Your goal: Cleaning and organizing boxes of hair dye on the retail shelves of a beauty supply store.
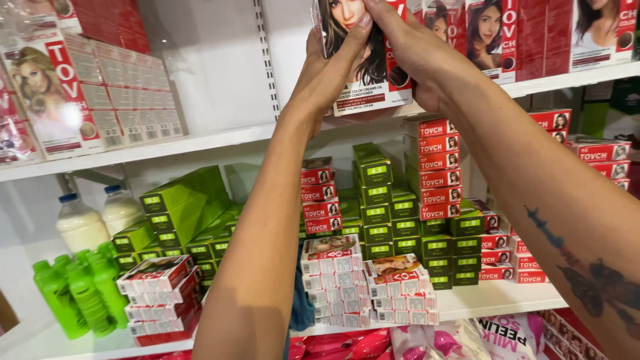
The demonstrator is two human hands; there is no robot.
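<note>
While both arms reach up toward the upper shelf [200, 141], the left hand [327, 73] and the right hand [410, 50] clasp one hair-dye box [373, 80] between them, fingers wrapped over its front and sides. It is a flat upright carton, held just in front of the shelf edge and tilted slightly, its front showing a portrait of a person with long dark hair above a white panel of small print, with a red band along its right side. The left fingers [357, 30] press across the portrait; the right palm covers the top right corner. Similar red and white cartons [493, 33] stand in a row on the same shelf just to the right. On the shelf below sit stacks of small green boxes [377, 193], small red boxes [433, 167], green bottles [80, 287] and two white bottles [80, 223] with blue caps
</note>
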